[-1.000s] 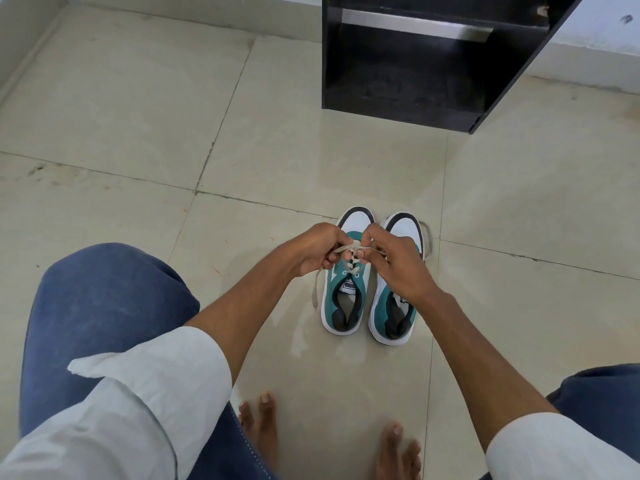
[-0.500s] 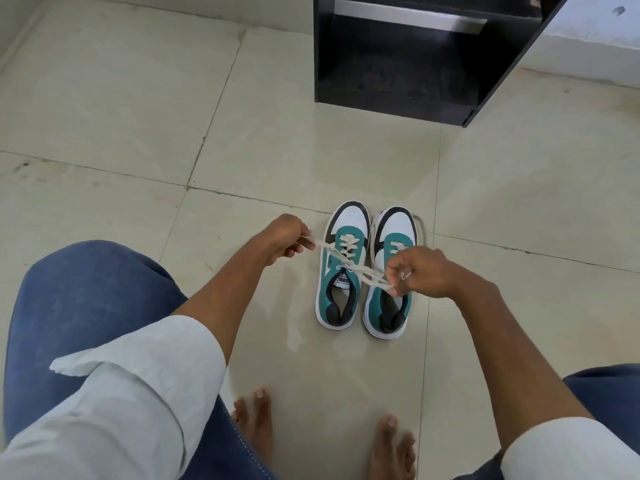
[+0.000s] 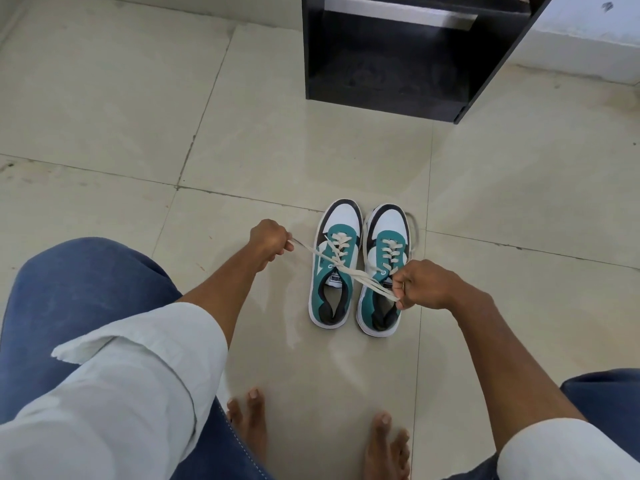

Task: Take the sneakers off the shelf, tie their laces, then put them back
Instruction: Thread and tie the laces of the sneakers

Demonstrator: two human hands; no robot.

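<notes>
Two teal, white and black sneakers stand side by side on the tiled floor, toes pointing away from me: the left sneaker point(image 3: 334, 268) and the right sneaker point(image 3: 382, 271). The left sneaker's cream laces point(image 3: 341, 268) are stretched taut across both shoes. My left hand point(image 3: 270, 239) grips one lace end to the left of the shoes. My right hand point(image 3: 424, 284) grips the other end over the right sneaker's opening. The right sneaker's lace trails loose on the floor by its toe.
A black shelf unit point(image 3: 398, 60) stands open on the floor ahead, its lower compartment bare. My knees in blue jeans and my bare feet point(image 3: 252, 420) frame the near floor. A white wall runs behind the shelf.
My hands were together over the left sneaker's laces; they have pulled apart, left hand to the left, right hand toward me, drawing the lace tight.
</notes>
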